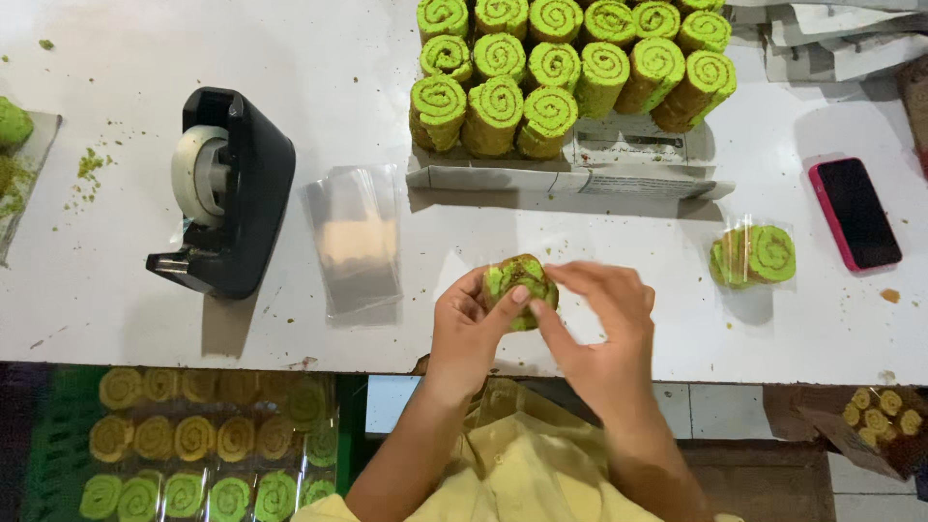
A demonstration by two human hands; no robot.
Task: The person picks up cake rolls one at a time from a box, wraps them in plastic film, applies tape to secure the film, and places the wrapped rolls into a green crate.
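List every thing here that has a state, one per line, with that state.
Roll cake slice in hands: clear wrap around it, held above the table.
Left hand: gripping that slice.
Right hand: fingers pinching the wrap.
Wrapped slice: bagged, lying flat on the table.
Green roll slices: unwrapped, stacked on newspaper.
Tape dispenser: loaded with tape.
Clear bags: empty, flat.
Phone: screen dark.
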